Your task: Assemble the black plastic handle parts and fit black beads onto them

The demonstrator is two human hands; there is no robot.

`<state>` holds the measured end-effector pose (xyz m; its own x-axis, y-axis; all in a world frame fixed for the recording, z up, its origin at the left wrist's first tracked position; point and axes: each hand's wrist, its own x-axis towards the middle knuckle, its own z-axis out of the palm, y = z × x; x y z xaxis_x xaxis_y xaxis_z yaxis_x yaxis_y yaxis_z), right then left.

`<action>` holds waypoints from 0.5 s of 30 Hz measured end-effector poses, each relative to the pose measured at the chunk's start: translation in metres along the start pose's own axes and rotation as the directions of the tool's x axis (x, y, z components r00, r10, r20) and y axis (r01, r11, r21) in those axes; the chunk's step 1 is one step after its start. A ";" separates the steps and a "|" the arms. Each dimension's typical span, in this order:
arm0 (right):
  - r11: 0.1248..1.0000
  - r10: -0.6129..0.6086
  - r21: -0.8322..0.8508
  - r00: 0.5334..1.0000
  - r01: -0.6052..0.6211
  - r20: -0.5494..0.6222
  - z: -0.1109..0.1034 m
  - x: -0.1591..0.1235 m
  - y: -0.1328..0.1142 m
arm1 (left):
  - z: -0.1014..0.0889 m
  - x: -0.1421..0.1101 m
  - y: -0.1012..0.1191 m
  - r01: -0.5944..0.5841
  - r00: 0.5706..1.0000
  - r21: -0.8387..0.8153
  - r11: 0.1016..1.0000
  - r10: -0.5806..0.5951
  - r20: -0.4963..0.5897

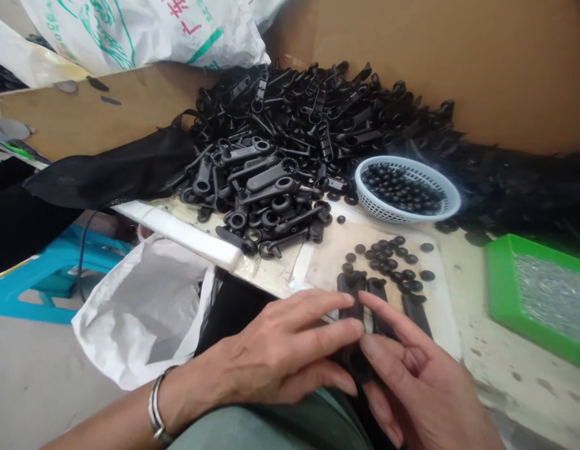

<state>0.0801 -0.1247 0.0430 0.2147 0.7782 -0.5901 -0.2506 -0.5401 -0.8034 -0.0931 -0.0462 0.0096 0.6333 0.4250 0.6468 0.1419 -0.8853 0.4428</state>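
Just above my lap, my left hand (pixel 285 350) and my right hand (pixel 425 381) come together around a black plastic handle (pixel 349 289). Fingers of both hands press on its sides, and they hide much of it. Two similar black pieces, a nearer one (pixel 378 292) and one further right (pixel 415 312), lie on the pale board (pixel 447 294) beyond my right fingers. Several small round black knobs (pixel 388 255) are scattered on that board, just past the handle.
A big heap of black handles (pixel 271 169) covers the table's back. A light blue basket (pixel 407 215) holds round knobs. At right stands a green tray (pixel 503 281) of small metal pins. A white sack (pixel 130 312) hangs open by the table's left edge, near a blue stool (pixel 46 275).
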 end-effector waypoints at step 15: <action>0.952 -0.307 -0.127 0.895 0.280 -0.325 -0.066 0.007 0.019 | 0.004 -0.005 -0.034 0.122 0.965 0.123 0.985 -0.147 0.215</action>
<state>0.1391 -0.1506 0.0187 0.5756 0.7578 -0.3071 -0.0584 -0.3365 -0.9399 -0.0980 -0.0188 -0.0108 0.7543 0.4997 0.4258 0.3107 -0.8431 0.4390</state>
